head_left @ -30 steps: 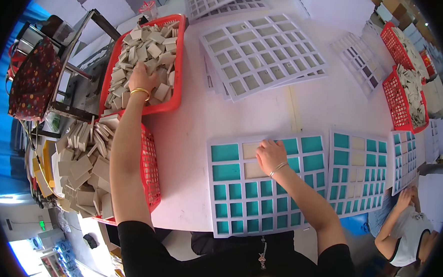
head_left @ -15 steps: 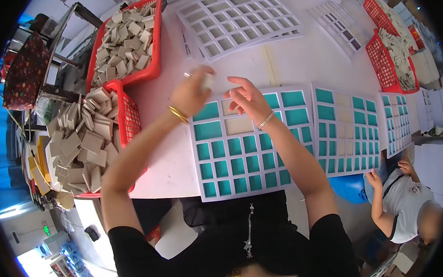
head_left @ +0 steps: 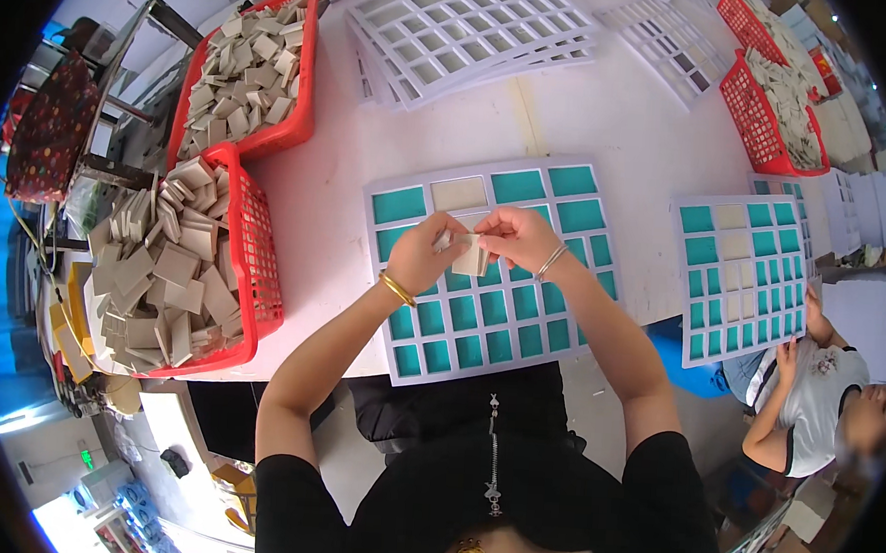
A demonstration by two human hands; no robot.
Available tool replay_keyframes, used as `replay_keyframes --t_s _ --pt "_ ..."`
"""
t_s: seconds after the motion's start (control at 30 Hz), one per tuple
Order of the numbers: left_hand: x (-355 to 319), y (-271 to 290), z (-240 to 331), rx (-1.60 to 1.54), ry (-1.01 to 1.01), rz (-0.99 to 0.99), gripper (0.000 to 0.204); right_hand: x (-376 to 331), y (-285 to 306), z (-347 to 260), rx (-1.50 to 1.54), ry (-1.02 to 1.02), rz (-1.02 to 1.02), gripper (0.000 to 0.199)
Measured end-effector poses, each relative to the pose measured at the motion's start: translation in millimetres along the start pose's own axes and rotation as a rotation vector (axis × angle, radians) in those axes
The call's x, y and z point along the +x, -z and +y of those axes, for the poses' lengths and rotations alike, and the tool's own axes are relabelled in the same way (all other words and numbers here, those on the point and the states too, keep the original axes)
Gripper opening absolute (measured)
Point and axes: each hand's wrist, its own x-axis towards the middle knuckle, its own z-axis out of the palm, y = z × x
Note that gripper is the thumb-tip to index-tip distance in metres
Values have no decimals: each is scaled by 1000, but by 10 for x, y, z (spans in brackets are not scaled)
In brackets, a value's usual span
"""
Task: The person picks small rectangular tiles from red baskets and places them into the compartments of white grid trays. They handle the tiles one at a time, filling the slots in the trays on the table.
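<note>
A white grid tray (head_left: 414,353) with teal cells lies on the table in front of me. One beige tile (head_left: 459,192) sits in a cell of its top row. My left hand (head_left: 424,256) and my right hand (head_left: 517,235) meet over the tray's middle, and together they hold a small stack of beige square tiles (head_left: 467,253). A gold bangle is on my left wrist and a thin bracelet on my right.
Two red baskets of beige tiles stand at my left, the near one (head_left: 261,267) and the far one (head_left: 296,109). Empty white grid trays (head_left: 476,33) are stacked at the back. A second teal tray (head_left: 738,282) lies to the right, beside a seated person (head_left: 817,396). More red baskets (head_left: 773,104) stand far right.
My left hand left the far red basket and came to the tray with tiles. My right hand lifted off the tray and joined it. The view shifted toward the tray.
</note>
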Motion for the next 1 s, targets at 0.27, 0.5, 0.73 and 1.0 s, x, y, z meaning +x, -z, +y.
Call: replay_keyframes --t_s 0.27,0.5,0.73,1.0 --pt "-248 -140 -360 67 179 176 15 -74 136 367 -322 5 87 16" --pt "-257 -350 -527 164 39 183 11 -11 65 623 -405 135 28 13" --pt "-304 -338 -443 324 -27 129 14 -31 -120 679 -776 337 166 13" --pt "-379 -170 -323 102 79 257 41 -63 -243 599 -1326 471 241 4"
